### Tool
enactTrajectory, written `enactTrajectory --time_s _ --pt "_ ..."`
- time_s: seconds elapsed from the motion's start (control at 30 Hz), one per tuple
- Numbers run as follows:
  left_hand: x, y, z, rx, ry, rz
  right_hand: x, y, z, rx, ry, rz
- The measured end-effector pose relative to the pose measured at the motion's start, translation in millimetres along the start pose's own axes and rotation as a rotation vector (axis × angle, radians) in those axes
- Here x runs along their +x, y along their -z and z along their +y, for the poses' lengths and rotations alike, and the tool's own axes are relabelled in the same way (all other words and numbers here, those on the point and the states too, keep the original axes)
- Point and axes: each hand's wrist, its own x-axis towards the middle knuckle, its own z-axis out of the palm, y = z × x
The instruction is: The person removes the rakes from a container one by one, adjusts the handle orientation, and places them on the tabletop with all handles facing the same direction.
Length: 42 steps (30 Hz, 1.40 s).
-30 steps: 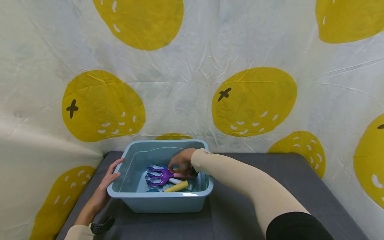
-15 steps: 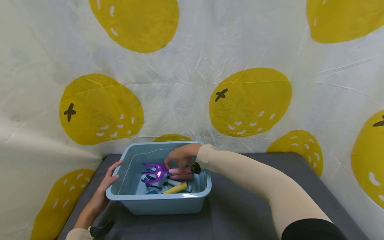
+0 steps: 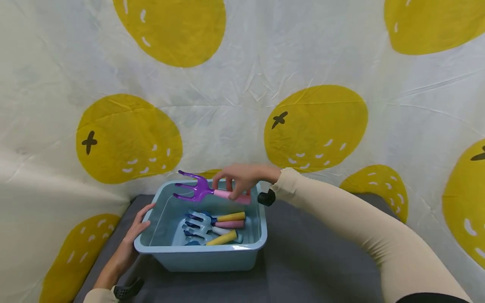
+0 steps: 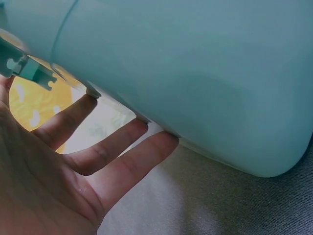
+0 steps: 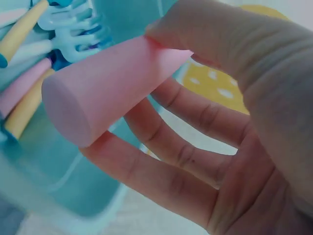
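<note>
My right hand pinches the pink handle of a toy garden hand fork with purple tines, held above the basin and pointing left. In the right wrist view, thumb and fingers stand around that pink handle. At the left side of a light blue plastic basin, my left hand touches the rim. The left wrist view has its nearly straight fingertips against the basin's outer wall. Inside the basin lie several more toy garden tools, with blue heads and yellow, pink and pale handles, partly overlapping.
The basin stands on a dark grey cloth-covered table. Behind it hangs a white curtain printed with large yellow fruits, close to the basin's far rim.
My right hand has lifted the purple hand fork out of the pile, up to above the rim. The tools beneath it are now uncovered. The left hand stays at the rim.
</note>
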Motion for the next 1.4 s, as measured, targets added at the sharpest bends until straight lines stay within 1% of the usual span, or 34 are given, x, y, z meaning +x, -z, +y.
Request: enactTrajectory --time_s 0.03,0.13,0.27,0.33,0.43,0.57,0.67,0.9,1.17,1.23,1.4 --pt "1.3 -0.5 0.4 0.001 -0.003 -0.003 -7.8 4.6 1.3 -0.003 -0.003 0.016" --pt "5.0 -2.1 1.2 0.000 -0.018 -0.015 -33.4 15.7 8.0 0.051 -0.052 0.049" --pt "7.8 -4.1 2.0 -0.006 -0.031 -0.027 -67.8 22.6 22.1 0.176 -0.155 0.107" --pt "7.8 -5.0 2.6 -0.007 -0.031 -0.028 -83.4 22.9 30.1 0.216 -0.187 0.149" --pt "6.9 -5.3 3.7 -0.010 -0.030 -0.026 -104.4 20.2 44.0 0.249 -0.226 0.205" --pt "5.2 -3.6 3.1 -0.005 -0.035 -0.024 -129.6 13.0 63.0 0.283 -0.267 0.249" --pt "3.9 -1.9 1.1 -0.006 -0.036 -0.026 -148.0 4.6 77.8 0.309 -0.290 0.274" --pt "2.4 1.4 -2.2 -0.027 -0.009 -0.018 -191.8 -22.3 113.1 0.364 -0.346 0.357" --pt "1.2 1.8 -1.9 -0.018 0.001 -0.012 -240.5 -63.8 157.7 0.370 -0.309 0.460" --pt "1.1 1.8 -1.5 -0.017 0.002 -0.012 -251.3 -74.9 166.9 0.380 -0.325 0.484" --pt "0.5 1.5 -1.5 -0.006 0.004 -0.007 -276.5 -100.3 187.5 0.452 -0.392 0.539"
